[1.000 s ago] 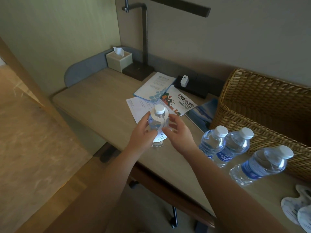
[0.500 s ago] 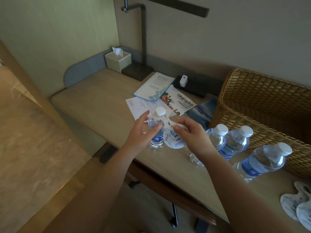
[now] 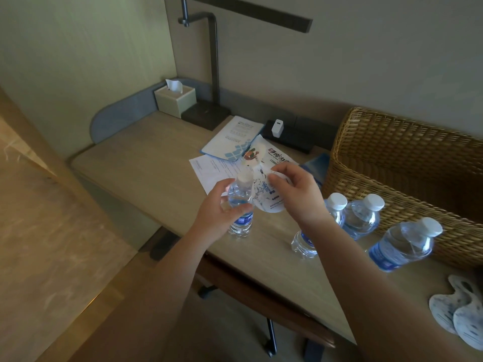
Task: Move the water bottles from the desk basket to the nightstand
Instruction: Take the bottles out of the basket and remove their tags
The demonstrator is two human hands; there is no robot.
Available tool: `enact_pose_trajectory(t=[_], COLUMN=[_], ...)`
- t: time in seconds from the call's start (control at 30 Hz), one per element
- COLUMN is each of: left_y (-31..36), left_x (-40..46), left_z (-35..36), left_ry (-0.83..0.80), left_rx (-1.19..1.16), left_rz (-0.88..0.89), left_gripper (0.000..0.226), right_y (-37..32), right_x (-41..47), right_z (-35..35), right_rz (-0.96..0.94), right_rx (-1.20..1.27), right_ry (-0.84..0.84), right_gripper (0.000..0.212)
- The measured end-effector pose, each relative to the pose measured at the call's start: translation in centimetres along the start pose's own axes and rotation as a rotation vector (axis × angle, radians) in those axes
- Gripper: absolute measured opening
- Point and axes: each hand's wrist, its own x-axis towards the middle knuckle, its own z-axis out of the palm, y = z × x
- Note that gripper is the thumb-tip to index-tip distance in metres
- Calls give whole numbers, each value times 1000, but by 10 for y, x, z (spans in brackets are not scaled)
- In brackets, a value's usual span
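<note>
both hands raised: left hand (image 3: 218, 214) curled gripping, right hand (image 3: 295, 194) pinching.

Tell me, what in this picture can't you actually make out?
- Head view: the wicker basket runs off the right edge, so its contents stay unseen.
- The right hand and its forearm hide most of one bottle.
- The paper tag it pinches is too blurred to read.

4 water bottles (image 3: 240, 205) (image 3: 308, 241) (image 3: 363, 218) (image 3: 402, 246), 1 wicker basket (image 3: 392, 158), 1 tissue box (image 3: 175, 100), 1 desk lamp (image 3: 213, 74), 3 round paper tags (image 3: 269, 197) (image 3: 444, 309) (image 3: 469, 327), 1 white charger (image 3: 277, 128).
</note>
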Motion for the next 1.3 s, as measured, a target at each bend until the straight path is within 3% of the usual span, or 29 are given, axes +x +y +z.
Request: enact_pose_trajectory(t=[0.23, 0.47, 0.63, 0.77, 1.07, 1.3], left_y=[1, 2, 4, 4, 6, 9], left_x=[10, 15, 18, 17, 13, 10], left_z=[22, 54, 77, 90, 99, 100], left_ry=[119, 67, 33, 38, 63, 64], left_rx=[226, 295, 301, 328, 365, 358], left_rz=[79, 123, 131, 145, 123, 109], left_gripper=[62, 60, 61, 62, 63, 63], right_y=[3, 19, 50, 99, 202, 223], right_x=[-32, -89, -128, -151, -168, -166], right_z=[-56, -143, -195, -226, -267, -266], right_rz=[-30, 11, 128, 336, 649, 739], right_rx=[52, 111, 156, 89, -132, -193], right_ry=[158, 421, 685, 826, 854, 823], right_gripper=[7, 14, 14, 13, 25, 38])
